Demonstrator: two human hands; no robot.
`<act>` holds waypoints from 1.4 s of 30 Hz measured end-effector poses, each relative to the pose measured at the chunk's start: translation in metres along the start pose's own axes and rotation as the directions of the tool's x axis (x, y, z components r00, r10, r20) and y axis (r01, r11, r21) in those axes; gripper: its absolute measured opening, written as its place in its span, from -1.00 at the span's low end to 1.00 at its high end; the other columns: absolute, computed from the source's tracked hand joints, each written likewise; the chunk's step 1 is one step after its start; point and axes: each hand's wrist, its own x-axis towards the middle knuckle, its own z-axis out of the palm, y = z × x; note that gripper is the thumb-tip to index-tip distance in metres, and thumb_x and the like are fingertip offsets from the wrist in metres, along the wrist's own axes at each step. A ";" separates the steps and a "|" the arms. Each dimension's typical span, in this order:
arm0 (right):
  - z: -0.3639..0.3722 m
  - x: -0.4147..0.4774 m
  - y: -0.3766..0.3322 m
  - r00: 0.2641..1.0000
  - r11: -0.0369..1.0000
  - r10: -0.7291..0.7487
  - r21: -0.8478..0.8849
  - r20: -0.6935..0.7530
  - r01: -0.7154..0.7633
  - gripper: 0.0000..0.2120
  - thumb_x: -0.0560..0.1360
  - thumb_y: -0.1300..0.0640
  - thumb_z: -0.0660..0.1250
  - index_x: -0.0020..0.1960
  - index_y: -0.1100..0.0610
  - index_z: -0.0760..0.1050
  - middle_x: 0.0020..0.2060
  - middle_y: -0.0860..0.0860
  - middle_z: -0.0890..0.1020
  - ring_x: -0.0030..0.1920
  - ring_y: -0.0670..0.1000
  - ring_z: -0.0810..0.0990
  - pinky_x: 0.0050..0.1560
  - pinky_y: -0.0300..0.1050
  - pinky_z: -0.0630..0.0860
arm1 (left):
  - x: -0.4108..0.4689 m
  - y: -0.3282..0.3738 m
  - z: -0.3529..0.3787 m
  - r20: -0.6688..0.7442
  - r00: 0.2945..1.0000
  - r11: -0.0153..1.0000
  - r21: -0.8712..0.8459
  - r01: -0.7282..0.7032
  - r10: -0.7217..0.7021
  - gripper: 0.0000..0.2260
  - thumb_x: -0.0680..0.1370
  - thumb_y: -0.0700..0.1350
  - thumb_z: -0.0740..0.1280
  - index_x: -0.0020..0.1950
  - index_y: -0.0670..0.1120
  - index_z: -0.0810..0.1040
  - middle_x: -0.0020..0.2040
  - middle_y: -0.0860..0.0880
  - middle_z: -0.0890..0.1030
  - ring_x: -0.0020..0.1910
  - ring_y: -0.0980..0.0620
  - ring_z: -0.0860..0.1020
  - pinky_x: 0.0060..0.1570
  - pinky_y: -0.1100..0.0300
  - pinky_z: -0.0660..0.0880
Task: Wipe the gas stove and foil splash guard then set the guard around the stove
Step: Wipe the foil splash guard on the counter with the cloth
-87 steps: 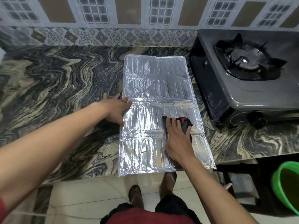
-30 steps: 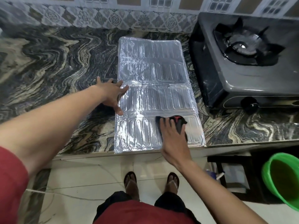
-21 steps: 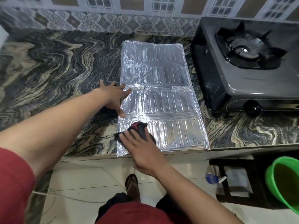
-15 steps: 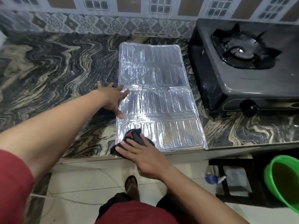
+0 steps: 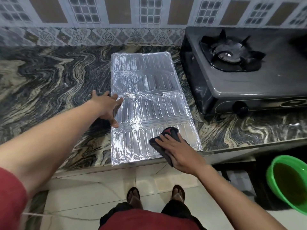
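The silver foil splash guard lies flat and unfolded on the marbled counter, its near edge at the counter's front. My left hand rests flat, fingers spread, on the guard's left edge, pinning it down. My right hand presses a dark cloth with a red mark onto the guard's near right panel. The dark grey gas stove with its black burner stands just right of the guard.
A patterned tile wall runs behind the counter. A green basin of murky water sits low at the right, beside a dark stool under the counter. My sandalled feet stand on the pale floor tiles.
My right hand slid the cloth from the guard's near right corner to its near left corner, then back to the right. My left hand has stayed on the left edge.
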 end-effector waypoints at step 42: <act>-0.088 0.002 0.069 0.980 0.895 0.160 0.436 -0.118 -0.094 -0.85 0.46 -0.04 0.41 -0.20 -0.10 0.44 -0.09 -0.04 0.50 0.09 0.06 0.40 -0.04 -0.07 0.34 | -0.086 0.218 -0.037 -0.534 0.831 0.408 -0.801 -0.439 -0.155 -0.83 0.47 -0.24 0.36 -0.09 0.02 0.48 -0.23 0.09 0.55 -0.34 0.02 0.49 -0.29 0.13 0.45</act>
